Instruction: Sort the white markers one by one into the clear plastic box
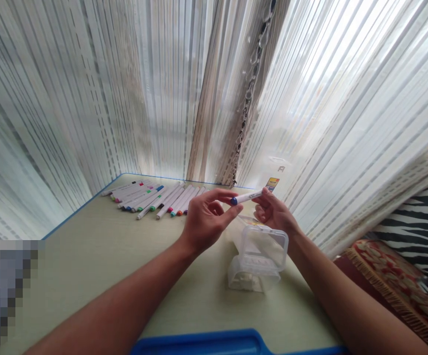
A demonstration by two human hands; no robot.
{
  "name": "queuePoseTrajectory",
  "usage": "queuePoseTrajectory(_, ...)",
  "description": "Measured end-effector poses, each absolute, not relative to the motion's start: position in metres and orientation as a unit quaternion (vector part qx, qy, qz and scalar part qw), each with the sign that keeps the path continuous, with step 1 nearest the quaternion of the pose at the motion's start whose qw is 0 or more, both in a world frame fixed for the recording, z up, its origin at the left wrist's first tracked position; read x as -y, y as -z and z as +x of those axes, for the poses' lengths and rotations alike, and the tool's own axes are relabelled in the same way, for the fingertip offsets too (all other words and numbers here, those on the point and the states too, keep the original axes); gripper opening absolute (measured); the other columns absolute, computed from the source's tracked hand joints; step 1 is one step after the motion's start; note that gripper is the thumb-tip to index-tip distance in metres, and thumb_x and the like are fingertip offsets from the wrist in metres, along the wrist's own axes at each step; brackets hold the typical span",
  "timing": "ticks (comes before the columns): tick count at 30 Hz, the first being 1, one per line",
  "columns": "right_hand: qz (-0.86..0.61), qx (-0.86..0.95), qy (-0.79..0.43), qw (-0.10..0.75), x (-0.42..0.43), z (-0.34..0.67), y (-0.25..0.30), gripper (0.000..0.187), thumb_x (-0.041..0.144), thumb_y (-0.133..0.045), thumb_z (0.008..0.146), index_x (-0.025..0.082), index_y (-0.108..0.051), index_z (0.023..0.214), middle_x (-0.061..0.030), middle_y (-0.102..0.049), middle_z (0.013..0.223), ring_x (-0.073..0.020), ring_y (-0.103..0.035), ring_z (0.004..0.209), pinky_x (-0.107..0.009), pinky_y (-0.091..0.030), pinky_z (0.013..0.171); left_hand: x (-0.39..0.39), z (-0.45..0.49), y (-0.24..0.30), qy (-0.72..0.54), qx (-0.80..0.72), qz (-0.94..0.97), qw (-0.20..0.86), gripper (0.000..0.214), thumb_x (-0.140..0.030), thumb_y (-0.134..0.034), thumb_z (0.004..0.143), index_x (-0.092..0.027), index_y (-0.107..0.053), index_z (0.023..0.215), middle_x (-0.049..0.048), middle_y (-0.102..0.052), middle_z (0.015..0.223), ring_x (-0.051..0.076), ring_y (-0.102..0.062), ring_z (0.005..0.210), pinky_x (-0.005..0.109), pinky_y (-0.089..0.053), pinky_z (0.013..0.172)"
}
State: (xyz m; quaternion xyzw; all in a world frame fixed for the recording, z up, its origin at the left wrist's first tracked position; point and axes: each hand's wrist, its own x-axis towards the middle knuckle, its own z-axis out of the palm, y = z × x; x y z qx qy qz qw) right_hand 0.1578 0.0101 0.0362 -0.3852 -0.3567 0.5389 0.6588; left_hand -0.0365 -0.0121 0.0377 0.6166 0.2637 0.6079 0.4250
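Note:
A white marker (249, 196) with a blue end is held in the air between my two hands. My left hand (208, 217) has its thumb and index finger around the blue end, the other fingers curled. Near the marker's white far end, my right hand (275, 209) pinches it between thumb and fingers. Below my hands, a clear plastic case (254, 280) stands on the table with its lid (265, 246) raised. Several more white markers (150, 197) with coloured ends lie in a loose row at the back left, apart from my hands.
A pale green table (106, 266) with a blue edge carries these things. Part of a blue tray-like object (206, 342) shows at the front. Striped curtains (154, 88) hang behind. A clear hang-tab package (273, 183) stands behind my right hand, and patterned fabric (391, 281) lies at the right.

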Motion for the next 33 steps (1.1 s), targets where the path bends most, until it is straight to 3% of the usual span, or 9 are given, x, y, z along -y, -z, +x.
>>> queuePoseTrajectory(25,-0.396,0.356,-0.529,0.661,-0.011,0.160,-0.034,0.040,0.045,-0.095,0.053,0.019,-0.068,0.069,-0.0023,-0.074,0.064,-0.0059,-0.041,0.035,-0.021,-0.028,0.029,0.006,-0.040,-0.033,-0.602,-0.273,0.623,0.419,0.027,-0.031,-0.079,0.073,-0.013,-0.074,0.093,0.0047,-0.071,0.083,0.002,-0.043,0.044,0.016,-0.031,0.038)
queuePoseTrajectory(33,-0.397,0.362,-0.523,0.662,-0.009,0.157,-0.036,0.035,0.035,-0.095,0.051,0.019,-0.070,0.068,-0.0025,-0.075,0.065,-0.0057,-0.041,0.035,-0.021,-0.028,0.030,-0.001,-0.044,-0.026,-0.604,-0.316,0.632,0.369,0.023,-0.030,-0.074,0.077,-0.014,-0.072,0.094,0.0028,-0.069,0.080,0.004,-0.048,0.044,0.017,-0.039,0.039)
